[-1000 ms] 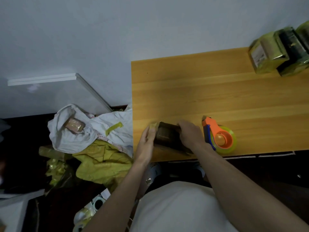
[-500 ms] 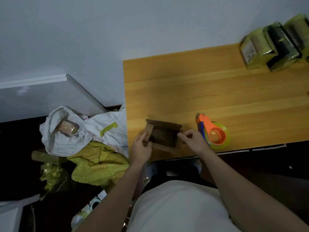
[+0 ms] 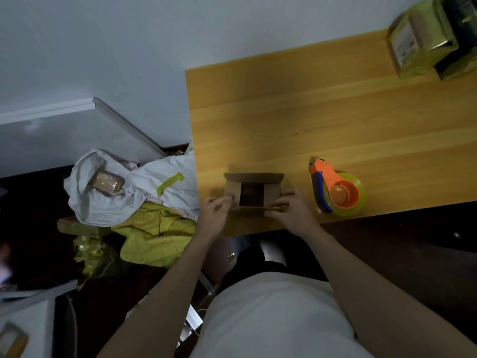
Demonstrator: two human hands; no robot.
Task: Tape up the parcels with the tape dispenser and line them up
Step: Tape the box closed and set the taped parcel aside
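A small brown cardboard box (image 3: 254,182) lies on the wooden table (image 3: 309,120) near its front left corner, its flaps open and a dark inside showing. My left hand (image 3: 215,215) pinches the box's left flap. My right hand (image 3: 290,211) grips the front right flap and edge. An orange and blue tape dispenser (image 3: 335,189) with a yellow-green roll rests on the table just right of my right hand, untouched. Taped parcels (image 3: 428,45) wrapped in yellow-green tape stand at the table's far right corner.
Left of the table, on the dark floor, lies a white sack (image 3: 116,192) with a taped parcel (image 3: 105,183) in its mouth, and crumpled yellow material (image 3: 154,236) beside it. A white wall runs behind the table.
The box went from closed between my hands to lying with its flaps open. Both hands shifted to the flaps. The view moved closer and slightly left.
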